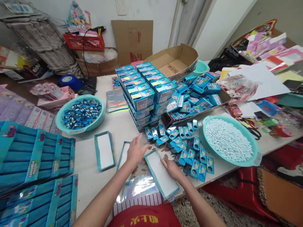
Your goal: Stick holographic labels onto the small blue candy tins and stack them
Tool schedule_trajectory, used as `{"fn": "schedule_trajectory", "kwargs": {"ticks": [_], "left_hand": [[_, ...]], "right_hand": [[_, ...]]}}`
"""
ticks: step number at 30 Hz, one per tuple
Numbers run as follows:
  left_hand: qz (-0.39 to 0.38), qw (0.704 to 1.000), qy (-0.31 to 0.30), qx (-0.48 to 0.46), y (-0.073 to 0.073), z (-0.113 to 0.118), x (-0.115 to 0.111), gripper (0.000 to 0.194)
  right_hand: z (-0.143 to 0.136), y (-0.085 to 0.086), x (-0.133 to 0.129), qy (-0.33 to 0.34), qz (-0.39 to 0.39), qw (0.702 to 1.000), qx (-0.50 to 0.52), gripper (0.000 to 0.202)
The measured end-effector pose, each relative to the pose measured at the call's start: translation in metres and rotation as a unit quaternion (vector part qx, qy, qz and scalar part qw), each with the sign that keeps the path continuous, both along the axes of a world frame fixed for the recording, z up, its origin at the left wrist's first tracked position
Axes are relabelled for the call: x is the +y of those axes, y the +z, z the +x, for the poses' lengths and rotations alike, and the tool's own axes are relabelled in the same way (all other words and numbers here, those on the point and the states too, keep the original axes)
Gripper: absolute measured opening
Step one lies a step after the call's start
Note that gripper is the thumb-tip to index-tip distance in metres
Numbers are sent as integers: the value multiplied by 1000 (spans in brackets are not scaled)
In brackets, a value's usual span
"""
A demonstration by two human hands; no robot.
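My right hand (171,168) grips the right edge of a shallow blue-edged box (162,176) with a white inside, thumb over its rim. My left hand (136,149) is over the right side of a second such box (123,157), fingers apart and slightly blurred; whether it touches the box I cannot tell. A third shallow box (104,150) lies to the left. Beyond my hands stand stacked blue candy boxes (142,97). Small blue tins with round openings (186,142) are spread out to the right of my hands.
A turquoise basin (102,118) of shiny blue round pieces stands left. Another basin (257,157) at right holds white candies. Behind is a carton (224,97) of blue packs. Blue display boxes (35,151) fill the left. A red stool (246,186) stands beside the table.
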State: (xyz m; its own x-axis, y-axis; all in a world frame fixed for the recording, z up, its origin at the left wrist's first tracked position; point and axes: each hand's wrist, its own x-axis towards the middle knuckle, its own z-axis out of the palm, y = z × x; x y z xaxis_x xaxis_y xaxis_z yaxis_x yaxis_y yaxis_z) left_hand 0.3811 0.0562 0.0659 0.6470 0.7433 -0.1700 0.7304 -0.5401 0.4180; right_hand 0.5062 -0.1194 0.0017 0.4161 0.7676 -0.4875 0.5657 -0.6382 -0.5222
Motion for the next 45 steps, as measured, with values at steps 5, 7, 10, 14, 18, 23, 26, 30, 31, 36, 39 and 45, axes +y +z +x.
{"fn": "schedule_trajectory", "kwargs": {"ticks": [5, 7, 10, 14, 18, 23, 26, 30, 31, 36, 39, 45], "left_hand": [[-52, 997, -3, 55, -8, 95, -12, 108], [-37, 997, 5, 61, -14, 107, -19, 101], [-4, 998, -11, 54, -17, 105, -19, 81], [13, 996, -47, 70, -15, 95, -8, 76], [25, 995, -35, 89, -18, 102, -6, 90], [46, 995, -28, 87, -20, 109, -3, 80], [45, 991, -90, 85, -18, 92, 6, 68], [75, 977, -182, 82, -18, 60, 12, 70], [86, 977, -177, 85, -18, 54, 11, 74], [96, 978, -139, 124, -25, 31, 1, 91], [91, 974, -175, 116, -28, 27, 3, 78], [21, 995, -87, 39, -8, 26, 22, 77]], "right_hand": [[-4, -11, -7, -46, 22, 999, -9, 43], [-7, -14, -7, -76, 45, 996, -7, 42], [-9, -18, -8, -105, 75, 992, 12, 42], [-8, -23, -11, -139, 97, 985, 13, 43], [-8, -29, -10, -169, 90, 981, -24, 43], [-5, -34, -10, -151, 90, 984, -30, 42], [-9, -36, -13, -155, 134, 976, -70, 36], [-17, -37, -1, -155, 267, 943, -124, 29], [-18, -37, 5, -158, 292, 934, -135, 28], [-6, -22, 54, -156, 367, 898, -184, 31], [9, -8, 86, -130, 354, 904, -201, 34], [20, 17, 125, -131, 150, 949, -244, 36]]}}
